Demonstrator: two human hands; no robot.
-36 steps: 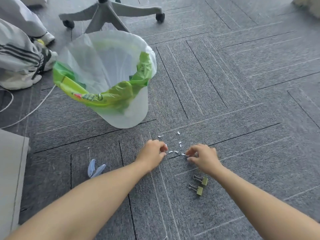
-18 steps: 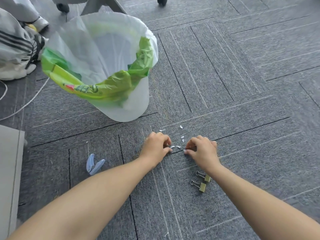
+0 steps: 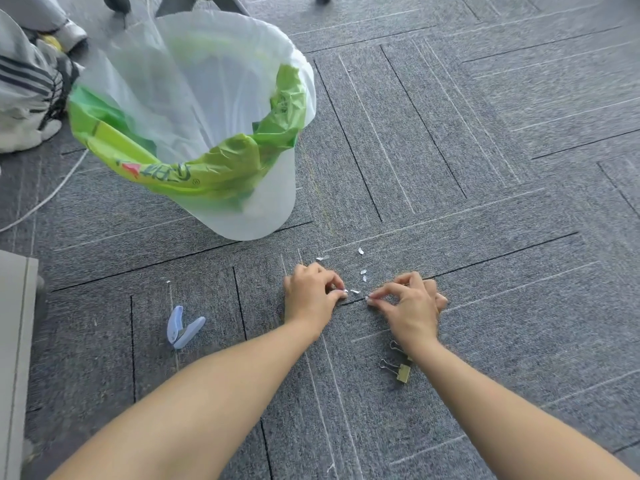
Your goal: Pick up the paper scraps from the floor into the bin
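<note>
Several tiny white paper scraps [image 3: 363,273] lie on the grey carpet just in front of my hands. My left hand [image 3: 311,299] rests on the carpet with its fingertips pinched on a small scrap at its right side. My right hand [image 3: 410,303] is beside it, thumb and forefinger pinched together on another small scrap at the carpet seam. One scrap [image 3: 354,291] lies loose between the two hands. The white bin [image 3: 263,209] with a clear and green plastic liner stands behind and to the left of the scraps.
A pale blue plastic clip-like item [image 3: 181,329] lies left of my left arm. Two brass binder clips [image 3: 398,367] sit beside my right wrist. A chair base, shoes and a white cord are at the far left and top. A grey panel [image 3: 15,341] borders the left edge.
The view has moved in closer and lower. Both hands stay at the scraps, and the fingertips of each have closed on a scrap.
</note>
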